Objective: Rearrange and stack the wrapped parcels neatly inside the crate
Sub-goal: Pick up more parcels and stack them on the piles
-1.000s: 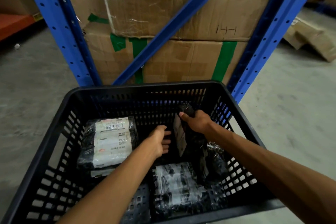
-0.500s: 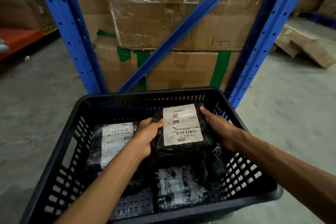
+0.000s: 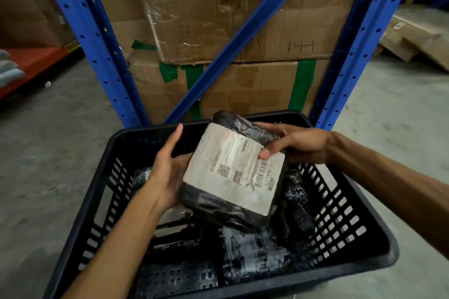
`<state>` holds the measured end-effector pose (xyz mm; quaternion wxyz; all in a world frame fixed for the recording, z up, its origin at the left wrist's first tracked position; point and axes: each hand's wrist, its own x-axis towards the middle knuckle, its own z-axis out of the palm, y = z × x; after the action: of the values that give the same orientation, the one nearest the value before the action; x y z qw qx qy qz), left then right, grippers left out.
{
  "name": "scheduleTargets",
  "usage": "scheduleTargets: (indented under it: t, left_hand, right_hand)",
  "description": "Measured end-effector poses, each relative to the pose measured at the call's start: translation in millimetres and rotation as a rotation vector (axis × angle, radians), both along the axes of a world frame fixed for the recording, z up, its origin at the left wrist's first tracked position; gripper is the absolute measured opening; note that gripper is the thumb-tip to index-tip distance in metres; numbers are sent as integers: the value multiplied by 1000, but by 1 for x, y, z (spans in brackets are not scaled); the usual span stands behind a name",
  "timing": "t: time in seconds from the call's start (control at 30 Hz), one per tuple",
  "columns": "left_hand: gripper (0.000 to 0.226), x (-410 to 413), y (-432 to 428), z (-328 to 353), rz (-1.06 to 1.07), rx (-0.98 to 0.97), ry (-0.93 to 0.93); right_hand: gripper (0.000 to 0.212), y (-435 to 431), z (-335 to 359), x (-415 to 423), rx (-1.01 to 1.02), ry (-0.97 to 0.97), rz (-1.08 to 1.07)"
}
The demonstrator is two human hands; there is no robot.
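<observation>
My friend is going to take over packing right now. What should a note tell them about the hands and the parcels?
Left hand: cupping the left edge of the labelled parcel.
Right hand: gripping its far right side, thumb on the white label.
The parcel is held in the air, tilted, above the black crate.
Other wrapped parcels lie on the crate floor: one at near centre, a dark one by the right wall, and one on the left, mostly hidden by the left arm.
Done: one parcel lifted out of the pile.
Left: set it down flat and stack the rest neatly.
</observation>
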<state>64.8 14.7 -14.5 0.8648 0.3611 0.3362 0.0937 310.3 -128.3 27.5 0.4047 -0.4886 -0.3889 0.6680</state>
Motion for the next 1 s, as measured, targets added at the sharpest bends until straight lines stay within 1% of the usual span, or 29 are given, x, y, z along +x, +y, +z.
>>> scheduleTargets:
  t: [0.03,0.1,0.17,0.2,0.27,0.33,0.37,0.47,0.53,0.57,0.6,0.67,0.73,0.8,0.87,0.93,1.0]
  left_hand:
    - [88,-1,0,3,-58,21,-29]
    - [78,4,-7,10,-135,145,-58]
    - [61,9,-17,14,-203,352,40]
    - [53,10,-20,14,-228,425,87]
    - [42,8,-21,12,-230,494,123]
    - [31,4,-19,11,-167,477,119]
    - [27,3,-18,11,-123,435,123]
    - [28,2,-18,4,72,255,91]
    - [31,6,-19,4,179,167,32]
    - [32,9,-20,6,223,128,4]
    - [30,13,-21,7,266,97,-17]
    - [24,22,-27,9,341,58,-34]
    - [22,30,-35,5,386,23,-31]
    - [25,32,-43,-5,367,-7,-6]
    - [29,32,-46,-15,300,11,90]
    - [30,33,-48,-25,239,59,221]
    - [39,35,-50,-35,191,129,353]
  right_hand:
    - [76,4,8,-1,9,-34,-38]
    - [90,11,18,-8,49,-179,-105]
    - [103,15,22,-15,46,-324,-129]
    - [108,15,23,-19,31,-377,-141]
    - [116,14,20,-22,4,-441,-182]
    - [117,13,16,-24,3,-484,-251]
    - [113,13,14,-25,8,-493,-326]
    - [91,16,4,-28,-8,-523,-620]
    - [81,13,-5,-31,-70,-598,-777]
    - [79,10,-11,-32,-123,-570,-812]
    - [76,7,-17,-33,-186,-478,-818]
    - [63,2,-25,-35,-275,-241,-784]
    - [48,1,-29,-35,-265,-100,-766]
    - [35,4,-32,-33,-244,-59,-781]
    - [27,6,-34,-36,-255,-88,-788]
    - [28,4,-43,-41,-289,-150,-781]
    - [29,-2,-57,-46,-336,-174,-784]
